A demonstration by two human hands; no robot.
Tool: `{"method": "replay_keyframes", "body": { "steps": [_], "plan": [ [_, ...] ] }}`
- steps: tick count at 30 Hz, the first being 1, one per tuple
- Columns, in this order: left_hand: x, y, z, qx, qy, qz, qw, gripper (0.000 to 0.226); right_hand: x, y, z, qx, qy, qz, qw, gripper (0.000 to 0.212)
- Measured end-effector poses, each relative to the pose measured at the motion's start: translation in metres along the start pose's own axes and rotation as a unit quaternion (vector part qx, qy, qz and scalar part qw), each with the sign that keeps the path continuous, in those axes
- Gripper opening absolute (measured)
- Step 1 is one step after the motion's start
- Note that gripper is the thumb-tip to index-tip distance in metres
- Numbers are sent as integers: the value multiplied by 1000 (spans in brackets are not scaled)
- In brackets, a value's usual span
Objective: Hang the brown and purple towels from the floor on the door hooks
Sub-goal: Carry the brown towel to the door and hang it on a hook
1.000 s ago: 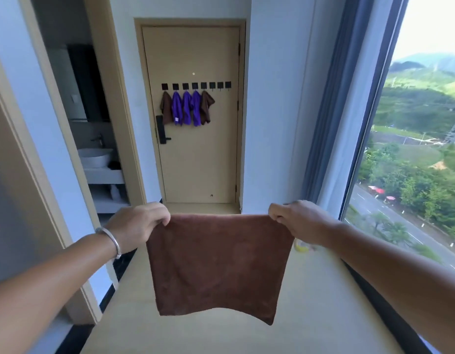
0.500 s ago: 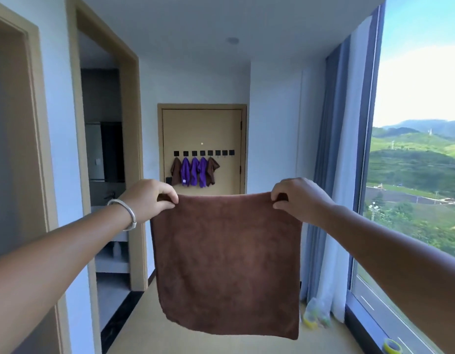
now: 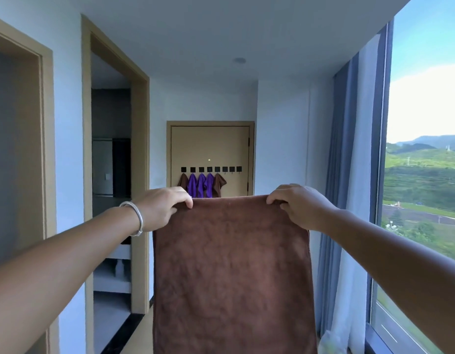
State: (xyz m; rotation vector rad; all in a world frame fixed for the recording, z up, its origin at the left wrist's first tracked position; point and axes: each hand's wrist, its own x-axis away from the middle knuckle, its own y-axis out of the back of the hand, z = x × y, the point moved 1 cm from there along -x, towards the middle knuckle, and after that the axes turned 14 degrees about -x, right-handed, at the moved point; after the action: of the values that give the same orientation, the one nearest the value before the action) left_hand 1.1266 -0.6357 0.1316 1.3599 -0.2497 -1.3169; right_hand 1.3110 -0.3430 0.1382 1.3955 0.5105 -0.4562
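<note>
Far left: two doorways [image 3: 113, 175] in the white wall, the nearer one dark, the next one opening on shelves and a mirror. Silver bracelet [image 3: 135, 217] on the wrist. Left hand [image 3: 161, 209] raised at chest height, fingers curled over and pinching the top left corner of the brown towel [image 3: 231, 272]. Towel stretched flat between both hands, hanging straight down, lower edge cut off by the bottom of the view. Behind it, well apart at the end of the hall — the door [image 3: 211, 154], with a row of eight black hooks [image 3: 211, 169]. On the five leftmost hooks: brown, then three purple towels [image 3: 201, 183], then brown; the three hooks at the right bare. Right hand [image 3: 298, 206] pinching the top right corner, fingertips folded over the edge. Further right — blue and white curtains [image 3: 349, 200], then the window [image 3: 425, 175] with green hills beyond.
</note>
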Motion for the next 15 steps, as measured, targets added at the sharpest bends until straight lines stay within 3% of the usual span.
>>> {"method": "replay_keyframes", "body": {
  "steps": [15],
  "plan": [
    [-142,-123,140,-17,-12,-15,1000,46,-181,-104,-79,1,-13,-23,1000,34]
  ]
}}
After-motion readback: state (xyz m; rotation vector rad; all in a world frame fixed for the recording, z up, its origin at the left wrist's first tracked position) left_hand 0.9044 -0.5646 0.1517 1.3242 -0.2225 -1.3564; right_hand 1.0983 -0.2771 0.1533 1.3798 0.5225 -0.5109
